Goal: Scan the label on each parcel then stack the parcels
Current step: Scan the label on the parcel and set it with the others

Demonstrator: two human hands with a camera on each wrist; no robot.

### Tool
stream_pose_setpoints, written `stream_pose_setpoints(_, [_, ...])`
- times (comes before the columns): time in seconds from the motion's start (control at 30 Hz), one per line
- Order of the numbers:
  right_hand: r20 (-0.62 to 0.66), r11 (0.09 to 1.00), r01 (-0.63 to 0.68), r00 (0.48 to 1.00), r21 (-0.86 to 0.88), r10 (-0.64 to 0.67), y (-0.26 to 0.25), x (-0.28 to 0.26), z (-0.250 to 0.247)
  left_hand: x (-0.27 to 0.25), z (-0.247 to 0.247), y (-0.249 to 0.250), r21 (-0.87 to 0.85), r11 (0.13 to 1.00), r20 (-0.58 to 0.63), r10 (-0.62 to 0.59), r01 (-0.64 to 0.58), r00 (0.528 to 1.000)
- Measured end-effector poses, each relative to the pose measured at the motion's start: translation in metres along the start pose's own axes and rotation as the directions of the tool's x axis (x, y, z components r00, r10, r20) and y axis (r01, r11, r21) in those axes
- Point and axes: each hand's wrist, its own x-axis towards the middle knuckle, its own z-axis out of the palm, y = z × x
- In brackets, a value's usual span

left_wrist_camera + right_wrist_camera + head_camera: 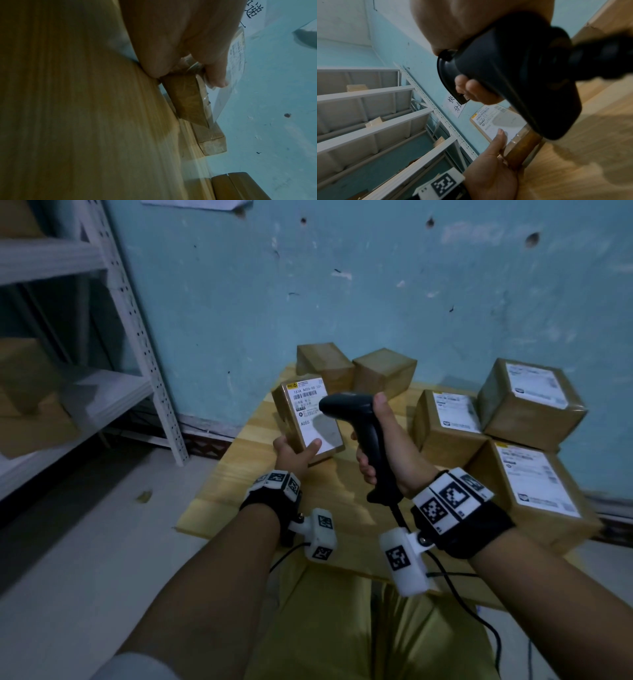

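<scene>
Parcel (308, 416) stood tilted on tabletop (239, 460), left hand (294, 451) pinching lower end, thumb on label. Right hand (387, 446) wrapped around scanner (359, 422). Likely light, stiff cardboard; slick tape, so grip edges.

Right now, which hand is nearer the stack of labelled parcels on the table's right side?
Right. The right hand grips the scanner just left of the labelled parcels; the left hand holds the tilted parcel farther left.
</scene>
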Motion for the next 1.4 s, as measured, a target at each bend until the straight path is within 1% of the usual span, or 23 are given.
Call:
stream_pose_setpoints(0.2, [0.004, 1.0, -0.004, 1.0, -0.02, 0.004, 0.002, 0.001, 0.001, 0.001, -0.003, 0.0, 0.053, 0.998, 0.035, -0.017, 0.015, 0.999])
stream_pose_setpoints(0.3, [-0.004, 0.999, -0.008, 1.0, -0.033, 0.008, 0.002, 0.0, 0.002, 0.002, -0.003, 0.001, 0.049, 0.999, 0.046, -0.008, 0.006, 0.999])
stream_pose_setpoints(0.53, [-0.036, 0.999, 0.018, 0.999, -0.033, -0.019, 0.001, 0.0, 0.007, 0.001, -0.003, 0.002, 0.053, 0.999, 0.038, -0.006, 0.004, 0.999])
stream_pose_setpoints(0.7, [-0.065, 0.999, 0.044, 0.997, 0.003, -0.043, -0.003, 0.0, 0.01, 0.002, -0.002, -0.002, 0.029, 1.0, 0.033, -0.001, 0.0, 0.999])
stream_pose_setpoints(0.93, [-0.051, 0.999, 0.044, 0.998, 0.015, -0.043, -0.004, 0.0, 0.009, 0.004, -0.002, -0.003, 0.038, 0.999, 0.033, -0.008, 0.007, 0.999])
stream_pose_setpoints(1.07, [-0.05, 0.998, 0.05, 0.998, 0.031, -0.049, -0.001, 0.0, 0.007, 0.005, -0.002, -0.001, 0.013, 1.0, 0.034, -0.02, 0.02, 0.999])
stream_pose_setpoints(1.13, [-0.054, 0.998, 0.041, 0.998, 0.044, -0.039, 0.001, 0.0, 0.004, 0.005, -0.002, 0.001, -0.003, 0.999, 0.058, -0.039, 0.039, 0.998])
stream_pose_setpoints(1.23, [-0.085, 0.998, 0.063, 0.995, 0.022, -0.061, 0.001, 0.001, -0.005, 0.009, 0.001, 0.005, -0.103, 0.993, 0.125, -0.05, 0.063, 0.991])
stream_pose_setpoints(1.3, [-0.146, 0.997, 0.074, 0.986, -0.003, -0.074, 0.0, 0.001, -0.011, 0.006, 0.005, 0.013, -0.169, 0.982, 0.17, -0.055, 0.084, 0.984])
stream_pose_setpoints(1.4, [-0.272, 0.994, 0.101, 0.956, -0.048, -0.11, -0.002, 0.002, -0.023, -0.004, 0.018, 0.026, -0.236, 0.964, 0.296, -0.049, 0.123, 0.954])
